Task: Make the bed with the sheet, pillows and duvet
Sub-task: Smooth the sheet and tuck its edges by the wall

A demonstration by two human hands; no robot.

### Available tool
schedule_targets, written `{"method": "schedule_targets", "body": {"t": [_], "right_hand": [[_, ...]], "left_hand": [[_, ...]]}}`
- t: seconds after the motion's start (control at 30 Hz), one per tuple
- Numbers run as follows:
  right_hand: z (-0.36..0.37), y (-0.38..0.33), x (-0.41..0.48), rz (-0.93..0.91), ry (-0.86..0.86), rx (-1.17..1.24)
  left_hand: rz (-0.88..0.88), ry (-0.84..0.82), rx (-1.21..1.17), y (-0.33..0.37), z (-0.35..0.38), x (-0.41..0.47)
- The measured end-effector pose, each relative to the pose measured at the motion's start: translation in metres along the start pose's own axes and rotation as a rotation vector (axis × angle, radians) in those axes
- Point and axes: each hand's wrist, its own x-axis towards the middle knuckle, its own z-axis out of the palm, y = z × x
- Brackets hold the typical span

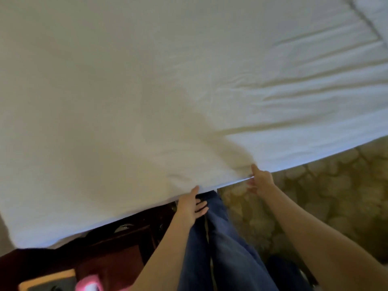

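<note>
White sheet (147, 80) fills nearly the whole view, spreading up and away from both hands, smooth beyond the left hand and rippled in long creases beyond the right. Its near edge runs in a slanting line across the hands. The left hand (191, 204) pinches this edge, thumb on top of the cloth and fingers curled beneath it. The right hand (260, 180), a little further along the same edge and higher in the view, grips it the same way, thumb pressed on the upper face and fingers tucked under. The cloth puckers in a shadowed fold running up from between the two hands. Far beyond the right hand, in the top corner, lies a thicker white fold; what it belongs to cannot be told. Below the left hand stands dark red-brown wooden furniture (117, 244). Blue jeans (226, 238) show between the forearms, and patterned olive carpet (336, 185) lies under the right arm.
</note>
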Motion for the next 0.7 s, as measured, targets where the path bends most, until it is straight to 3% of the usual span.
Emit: {"method": "schedule_targets", "body": {"t": [0.17, 0.33, 0.57, 0.7], "right_hand": [[0.001, 0.010, 0.031, 0.032, 0.120, 0.037], [-0.003, 0.014, 0.028, -0.014, 0.162, 0.004], [-0.008, 0.034, 0.015, -0.015, 0.148, 0.109], [-0.011, 0.025, 0.018, 0.040, 0.055, 0.152]], "left_hand": [[-0.007, 0.006, -0.114, 0.008, 0.013, 0.026], [0.009, 0.138, -0.265, 0.006, 0.019, 0.038], [0.070, 0.189, -0.006, -0.004, 0.015, 0.014], [-0.030, 0.203, 0.081, 0.008, 0.013, 0.021]]}}
